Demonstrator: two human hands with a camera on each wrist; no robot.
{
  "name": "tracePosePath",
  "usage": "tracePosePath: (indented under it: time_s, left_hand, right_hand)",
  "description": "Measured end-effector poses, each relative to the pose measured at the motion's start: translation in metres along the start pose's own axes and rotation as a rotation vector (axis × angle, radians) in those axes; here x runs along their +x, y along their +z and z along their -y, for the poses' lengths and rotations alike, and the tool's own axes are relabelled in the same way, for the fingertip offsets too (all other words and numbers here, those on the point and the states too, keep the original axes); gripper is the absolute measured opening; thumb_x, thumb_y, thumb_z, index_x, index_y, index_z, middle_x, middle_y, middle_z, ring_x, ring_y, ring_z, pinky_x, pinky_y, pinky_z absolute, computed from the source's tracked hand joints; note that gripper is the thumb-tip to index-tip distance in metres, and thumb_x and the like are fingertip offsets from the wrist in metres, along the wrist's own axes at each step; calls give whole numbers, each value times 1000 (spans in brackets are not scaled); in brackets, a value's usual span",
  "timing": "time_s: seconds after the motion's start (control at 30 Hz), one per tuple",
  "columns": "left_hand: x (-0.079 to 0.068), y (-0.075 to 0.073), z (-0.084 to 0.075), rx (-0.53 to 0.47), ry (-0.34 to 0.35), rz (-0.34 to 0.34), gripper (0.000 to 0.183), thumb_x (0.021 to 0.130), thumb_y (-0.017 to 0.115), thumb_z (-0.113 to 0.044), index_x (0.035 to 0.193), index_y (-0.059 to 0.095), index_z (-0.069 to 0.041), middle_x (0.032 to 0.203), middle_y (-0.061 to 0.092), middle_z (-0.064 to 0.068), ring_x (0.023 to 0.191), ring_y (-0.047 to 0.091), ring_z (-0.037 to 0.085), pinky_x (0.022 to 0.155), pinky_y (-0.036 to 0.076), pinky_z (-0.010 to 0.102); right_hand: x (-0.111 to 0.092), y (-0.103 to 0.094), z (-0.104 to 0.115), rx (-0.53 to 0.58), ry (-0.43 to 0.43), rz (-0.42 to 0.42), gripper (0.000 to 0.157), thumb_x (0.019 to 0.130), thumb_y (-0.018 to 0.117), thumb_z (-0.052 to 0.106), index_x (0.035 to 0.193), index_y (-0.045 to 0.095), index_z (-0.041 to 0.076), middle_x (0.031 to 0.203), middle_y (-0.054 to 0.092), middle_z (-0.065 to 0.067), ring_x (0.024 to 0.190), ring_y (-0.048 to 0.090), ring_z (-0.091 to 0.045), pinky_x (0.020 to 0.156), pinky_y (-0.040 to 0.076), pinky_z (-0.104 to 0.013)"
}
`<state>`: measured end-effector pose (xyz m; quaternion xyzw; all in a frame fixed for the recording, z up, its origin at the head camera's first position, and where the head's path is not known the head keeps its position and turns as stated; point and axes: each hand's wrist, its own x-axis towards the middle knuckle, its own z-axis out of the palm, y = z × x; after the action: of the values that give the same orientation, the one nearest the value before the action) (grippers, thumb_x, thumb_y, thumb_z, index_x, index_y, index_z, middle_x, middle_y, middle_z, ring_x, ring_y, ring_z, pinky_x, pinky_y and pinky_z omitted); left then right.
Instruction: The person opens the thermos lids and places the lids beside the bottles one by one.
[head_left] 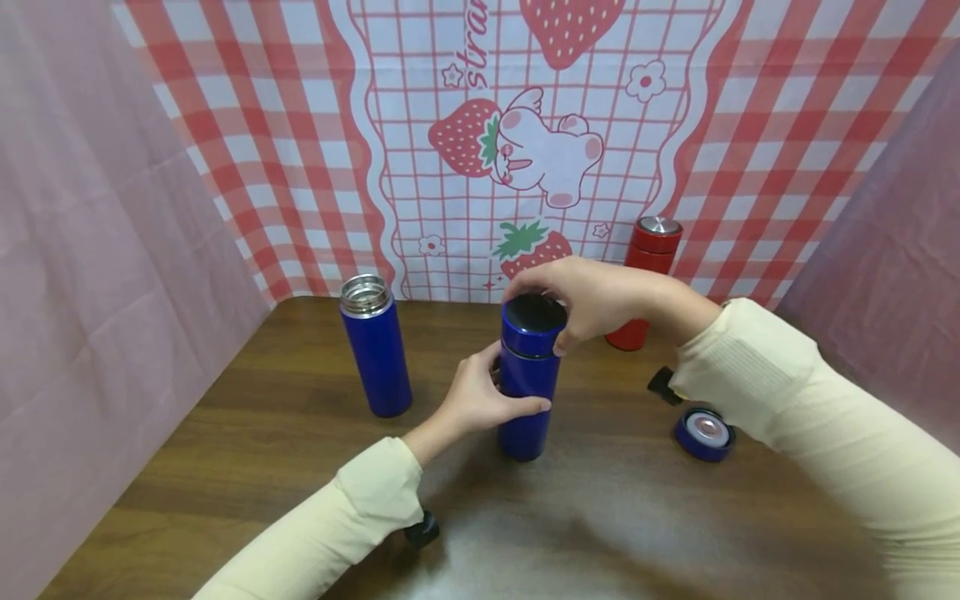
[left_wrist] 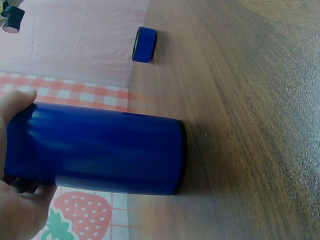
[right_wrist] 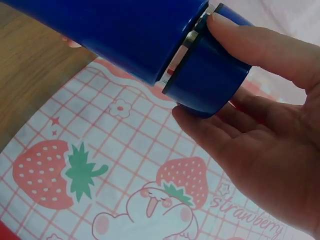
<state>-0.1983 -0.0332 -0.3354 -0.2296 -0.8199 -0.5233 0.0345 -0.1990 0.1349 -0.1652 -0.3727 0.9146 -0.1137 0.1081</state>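
My left hand (head_left: 480, 396) grips the body of a blue thermos (head_left: 525, 437), its thumb across the front. The thermos is nearly upright in front of me; whether its base touches the table I cannot tell. On top sits a blue lid (right_wrist: 210, 65) with a dark top, held round its rim by the fingers and thumb of my right hand (head_left: 603, 296). A silver strip of the thermos neck (right_wrist: 182, 55) shows between lid and body in the right wrist view. In the left wrist view the thermos body (left_wrist: 115, 150) fills the middle.
An uncapped blue thermos (head_left: 378, 358) with a steel mouth stands at the left. A loose blue lid (head_left: 705, 433) lies inside up at the right, near my right sleeve. Behind my right wrist is a red thermos (head_left: 651, 250). A strawberry-print cloth (head_left: 420, 192) hangs behind the wooden table (head_left: 247, 450).
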Motion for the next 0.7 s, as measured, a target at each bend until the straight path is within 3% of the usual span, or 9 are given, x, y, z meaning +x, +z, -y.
tracePosePath:
  time_s: [0.13, 0.37, 0.6, 0.7]
  left_hand:
    - [-1, 1, 1, -14, -1, 2, 66, 66, 87, -26, 124, 58, -12, 112, 71, 6, 99, 69, 17, 85, 56, 31]
    - [-2, 2, 0, -14, -5, 12, 72, 67, 87, -25, 131, 55, -13, 118, 70, 6, 105, 68, 18, 88, 57, 32]
    - [-1, 1, -1, 7, -1, 12, 78, 68, 87, -26, 136, 51, -14, 123, 67, 8, 110, 67, 19, 92, 55, 34]
    - [-2, 1, -3, 13, -8, 2, 77, 68, 87, -27, 134, 52, -12, 123, 67, 9, 111, 66, 21, 92, 56, 36]
  right_hand:
    - [0, 2, 0, -6, -2, 11, 73, 73, 83, 11, 136, 48, 9, 134, 57, -12, 121, 56, -30, 99, 50, -50]
    - [-2, 5, 9, -65, 64, -68, 81, 78, 78, 40, 139, 44, 0, 135, 56, -18, 123, 55, -32, 99, 50, -48]
    - [-2, 12, 33, -136, 240, -147, 80, 78, 77, 44, 135, 48, -2, 132, 56, -21, 116, 57, -32, 94, 54, -46]
    - [0, 14, 35, -153, 265, -179, 73, 77, 78, 45, 127, 54, -3, 119, 62, -20, 102, 62, -28, 84, 58, -40]
